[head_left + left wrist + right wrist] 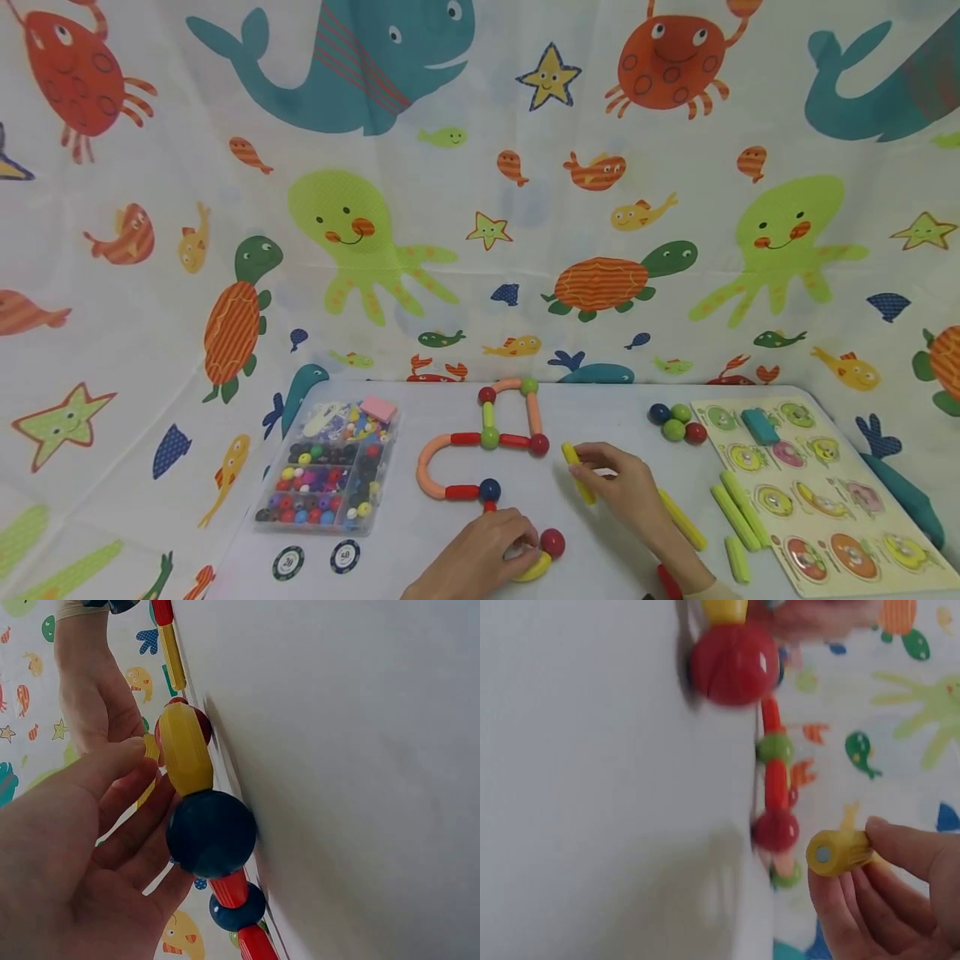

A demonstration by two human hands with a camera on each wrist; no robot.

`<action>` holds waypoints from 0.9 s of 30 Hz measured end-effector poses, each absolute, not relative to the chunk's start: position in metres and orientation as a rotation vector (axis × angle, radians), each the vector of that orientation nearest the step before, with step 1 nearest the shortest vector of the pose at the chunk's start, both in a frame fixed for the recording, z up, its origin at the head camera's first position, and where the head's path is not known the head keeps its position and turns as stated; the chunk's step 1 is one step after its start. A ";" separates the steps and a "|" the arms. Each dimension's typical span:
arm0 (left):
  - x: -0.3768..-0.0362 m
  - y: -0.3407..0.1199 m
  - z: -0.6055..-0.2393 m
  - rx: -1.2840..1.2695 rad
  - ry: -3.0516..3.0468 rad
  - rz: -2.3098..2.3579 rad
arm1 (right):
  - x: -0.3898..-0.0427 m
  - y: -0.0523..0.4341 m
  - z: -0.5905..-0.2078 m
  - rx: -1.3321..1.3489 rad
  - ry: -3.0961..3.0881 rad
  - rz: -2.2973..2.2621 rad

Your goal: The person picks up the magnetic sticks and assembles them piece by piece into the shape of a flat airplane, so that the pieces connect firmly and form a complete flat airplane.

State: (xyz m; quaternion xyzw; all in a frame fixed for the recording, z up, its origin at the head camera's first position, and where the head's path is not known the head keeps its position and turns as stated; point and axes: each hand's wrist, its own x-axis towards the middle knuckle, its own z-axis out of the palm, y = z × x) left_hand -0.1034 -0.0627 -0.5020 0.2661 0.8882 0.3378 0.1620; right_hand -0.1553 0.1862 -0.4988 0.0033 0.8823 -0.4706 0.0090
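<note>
My left hand [487, 554] bends over a short curved yellow magnetic rod [534, 568] and holds it between thumb and fingers. That rod joins a dark blue ball [211, 834] at one end and a red ball [552, 543] at the other. From the blue ball a red rod [229, 889] leads to another blue ball [490, 489] of the chain on the table. To the right, raised off the table, my right hand [618, 487] pinches a straight yellow rod [578, 473]; its silver end disc [823, 854] faces the right wrist camera.
The chain continues through red rods, a curved peach rod [429, 467] and a loop of balls. Left stands a compartment box [367, 498] of beads, with two number discs [288, 562] before it. Right lie loose balls [675, 430], green rods [737, 512], a yellow rod [682, 521] and a puzzle board [753, 483].
</note>
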 end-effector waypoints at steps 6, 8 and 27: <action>-0.104 -0.062 -0.503 0.787 2.545 0.946 | -0.150 0.164 -0.513 0.112 2.562 -1.613; -0.104 -0.062 -0.503 0.799 2.554 0.944 | -0.149 0.160 -0.516 0.134 2.551 -1.612; -0.103 -0.062 -0.506 0.865 2.554 0.965 | -0.139 0.146 -0.522 0.266 2.562 -1.484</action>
